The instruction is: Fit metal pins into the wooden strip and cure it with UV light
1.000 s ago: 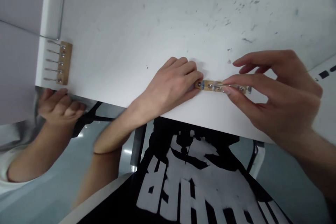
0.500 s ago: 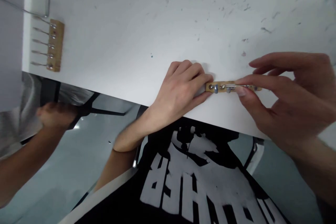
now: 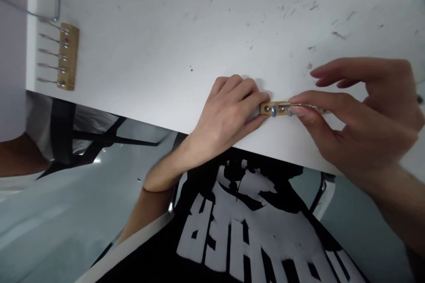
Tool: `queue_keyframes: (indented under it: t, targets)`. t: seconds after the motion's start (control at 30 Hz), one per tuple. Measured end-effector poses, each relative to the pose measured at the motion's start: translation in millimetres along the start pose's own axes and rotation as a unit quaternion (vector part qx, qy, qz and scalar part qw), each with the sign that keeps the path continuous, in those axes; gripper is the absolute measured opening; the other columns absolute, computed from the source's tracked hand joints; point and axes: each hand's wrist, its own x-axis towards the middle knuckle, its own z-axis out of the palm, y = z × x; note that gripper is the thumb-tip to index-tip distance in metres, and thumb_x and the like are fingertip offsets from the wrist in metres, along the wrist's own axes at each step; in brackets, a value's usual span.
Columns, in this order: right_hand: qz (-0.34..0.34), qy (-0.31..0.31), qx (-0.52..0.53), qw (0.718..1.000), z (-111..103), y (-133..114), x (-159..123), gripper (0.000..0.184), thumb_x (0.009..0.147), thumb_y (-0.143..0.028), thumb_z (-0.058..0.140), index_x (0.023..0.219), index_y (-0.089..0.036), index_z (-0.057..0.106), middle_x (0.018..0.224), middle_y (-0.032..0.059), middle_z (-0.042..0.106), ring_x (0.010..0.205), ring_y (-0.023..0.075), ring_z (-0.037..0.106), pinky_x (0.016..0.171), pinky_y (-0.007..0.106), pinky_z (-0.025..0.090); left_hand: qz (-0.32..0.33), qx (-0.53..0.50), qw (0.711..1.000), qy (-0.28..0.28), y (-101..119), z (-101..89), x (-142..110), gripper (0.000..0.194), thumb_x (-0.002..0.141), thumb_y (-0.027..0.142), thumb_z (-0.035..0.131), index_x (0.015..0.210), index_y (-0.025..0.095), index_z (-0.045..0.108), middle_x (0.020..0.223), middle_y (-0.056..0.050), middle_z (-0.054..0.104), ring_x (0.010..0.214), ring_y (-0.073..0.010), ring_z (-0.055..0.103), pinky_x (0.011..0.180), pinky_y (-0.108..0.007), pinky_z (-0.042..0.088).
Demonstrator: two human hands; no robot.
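I see passage across the flat white tabletop, hemmed by the tan, metal-pronged wooden block and left hand.

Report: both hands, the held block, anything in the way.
Left hand holds block by one end. Right hand pinches thin rod over it. Right hand hides part of block from view.

White worktop, flecked with dark specks; held block and far block tan, the latter's pins silvery; shirt black, printed pale grey; floor bluish grey.
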Motion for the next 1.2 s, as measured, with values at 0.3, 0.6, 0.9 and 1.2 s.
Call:
queue_keyframes:
  t: [0.3, 0.6, 0.9, 1.2]
  targets:
    - [-0.014, -0.022, -0.009, 1.000, -1.8, 0.0, -2.2, 0.031, 0.083, -0.024, 0.073, 0.112, -0.025, 0.064, 0.130, -0.0004, 0.056, 0.111, 0.0137, 0.061, 0.092, 0.032, 0.053, 0.001, -0.005, 1.000, -0.001, -0.9, 0.0, 0.0, 0.020, 0.102, 0.037, 0.058, 0.117, 0.024, 0.062, 0.107, -0.004, 0.070, 0.102, -0.0218, 0.060, 0.091, -0.041, 0.044]
    - [-0.014, -0.007, -0.001, 1.000, -1.3, -0.7, -1.7, 0.031, 0.081, -0.025, 0.075, 0.110, -0.024, 0.065, 0.129, -0.0003, 0.057, 0.109, 0.0142, 0.062, 0.089, 0.033, 0.054, 0.000, -0.004, 1.000, -0.002, -0.9, -1.0, -0.5, 0.020, 0.102, 0.037, 0.058, 0.118, 0.025, 0.062, 0.107, -0.005, 0.070, 0.102, -0.0220, 0.060, 0.091, -0.041, 0.044]
    - [-0.004, -0.009, 0.009, 1.000, 2.0, -3.6, 3.2, 0.021, 0.086, -0.028, 0.070, 0.106, -0.022, 0.067, 0.130, -0.0011, 0.056, 0.110, 0.0132, 0.061, 0.090, 0.032, 0.055, 0.002, -0.006, 1.000, -0.001, -0.7, -0.3, -0.2, 0.018, 0.102, 0.036, 0.058, 0.116, 0.025, 0.062, 0.107, -0.004, 0.070, 0.103, -0.0221, 0.061, 0.091, -0.041, 0.044]
    - [-0.024, -0.006, 0.006, 1.000, 2.0, -3.4, 2.5, 0.029, 0.081, -0.025, 0.075, 0.108, -0.023, 0.066, 0.129, 0.0001, 0.057, 0.109, 0.0158, 0.062, 0.088, 0.035, 0.055, 0.000, -0.006, 1.000, -0.003, -0.2, 0.2, 0.0, 0.018, 0.102, 0.037, 0.058, 0.116, 0.026, 0.061, 0.108, -0.004, 0.071, 0.105, -0.0225, 0.061, 0.092, -0.042, 0.044]
